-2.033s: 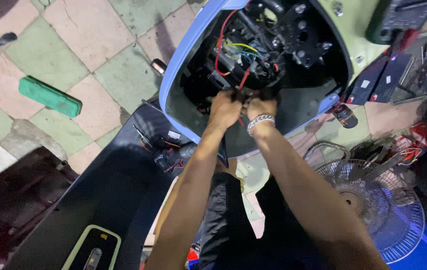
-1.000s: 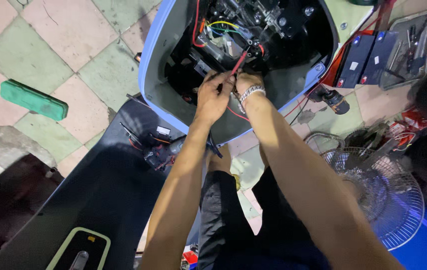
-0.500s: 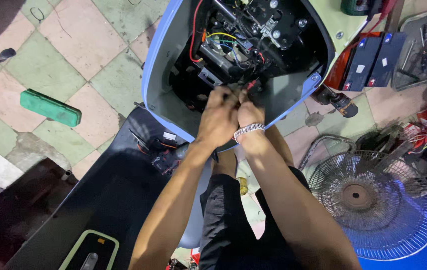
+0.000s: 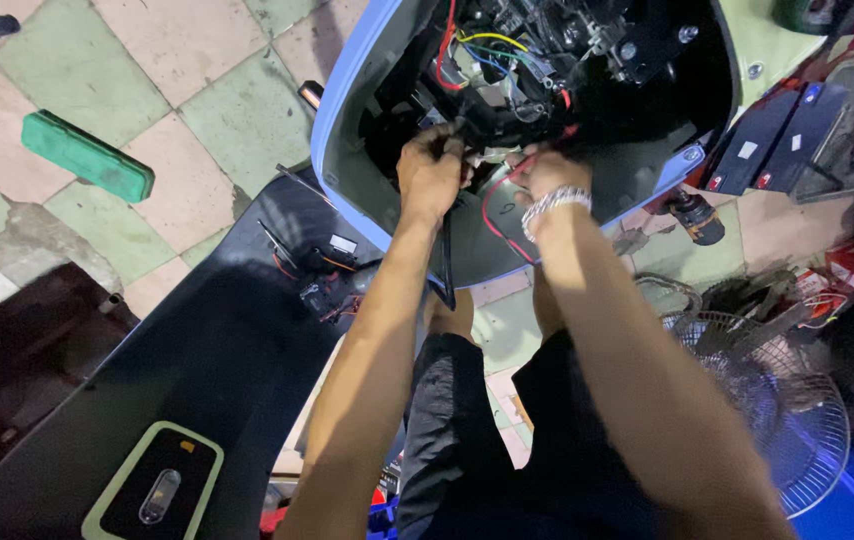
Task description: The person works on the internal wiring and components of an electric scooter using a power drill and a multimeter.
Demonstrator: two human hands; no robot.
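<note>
Up top, centre of frame, both hands were inside the open scooter shell (image 4: pixel 347 190), a light-blue-rimmed cavity w/ black innards. Left hand (image 4: pixel 430 172) was curled tight, fingers pinched on a black part at the edge of the wiring; exactly what it gripped couldn't be made out. Right hand (image 4: pixel 545 172), w/ a silver bracelet (image 4: pixel 553 203) on the wrist, was just beside it, fingers closed narrow round a red wire (image 4: pixel 492 205) that looped down below the wrist and back up. Hands close together, nearly touching.

Above them, at top centre, sat the wire bundle (image 4: pixel 492 50): yellow, blue, green and red leads running into black connectors. A black strip (image 4: pixel 444 265) hung down from under the left hand, along the forearm.

Lower left: black seat (image 4: pixel 147 370) w/ a pale-green-framed panel (image 4: pixel 154 487) near the bottom edge. Upper left, on the checkered tile floor (image 4: pixel 197 60), lay a green block (image 4: pixel 87 156), well apart from the scooter. Right of frame: dark flat batteries (image 4: pixel 767 135) upper right, a fan (image 4: pixel 777 400) w/ wire grille lower right. Person's dark shorts (image 4: pixel 477 440) filled bottom centre.
</note>
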